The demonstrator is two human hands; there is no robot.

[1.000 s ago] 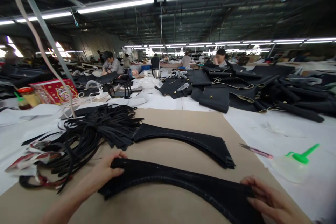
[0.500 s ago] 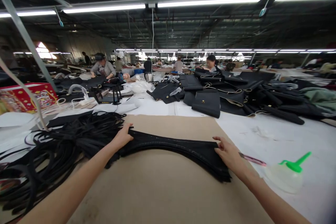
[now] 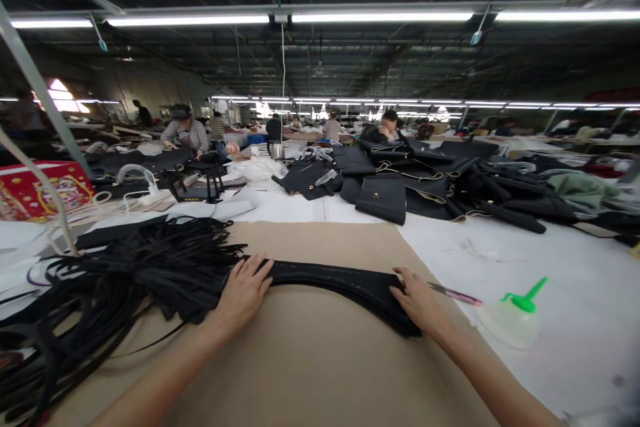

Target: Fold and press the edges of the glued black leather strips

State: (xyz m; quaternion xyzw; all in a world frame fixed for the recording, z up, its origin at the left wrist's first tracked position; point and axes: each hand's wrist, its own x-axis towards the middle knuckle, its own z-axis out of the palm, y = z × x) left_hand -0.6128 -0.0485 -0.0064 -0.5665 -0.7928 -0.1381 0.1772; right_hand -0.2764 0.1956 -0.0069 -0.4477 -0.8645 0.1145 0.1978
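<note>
A stack of curved black fabric pieces point(image 3: 327, 273) lies across the brown board, its inner arc facing me. My left hand point(image 3: 247, 287) rests flat over the left end of the stack, fingers stretched out and slightly apart. At the right end, my right hand point(image 3: 417, 300) touches the edge of the stack with its fingers apart, not wrapped round it. Part of each end is hidden under the hands. Just beyond my right hand are a pink-handled cutter or similar tool point(image 3: 463, 296) and a clear bottle with a green spout point(image 3: 517, 320).
A tangled heap of black straps point(image 3: 165, 267) covers the left side of the brown board point(image 3: 320, 373). Black bag pieces point(image 3: 383, 197) are piled at the back. A red box point(image 3: 45, 190) and a power strip point(image 3: 155, 199) stand at left. Co-workers sit farther off.
My left hand has gone from holding the far left corner to lying flat on the stack's left end. My right hand remains at the right end. The view has shifted slightly right.
</note>
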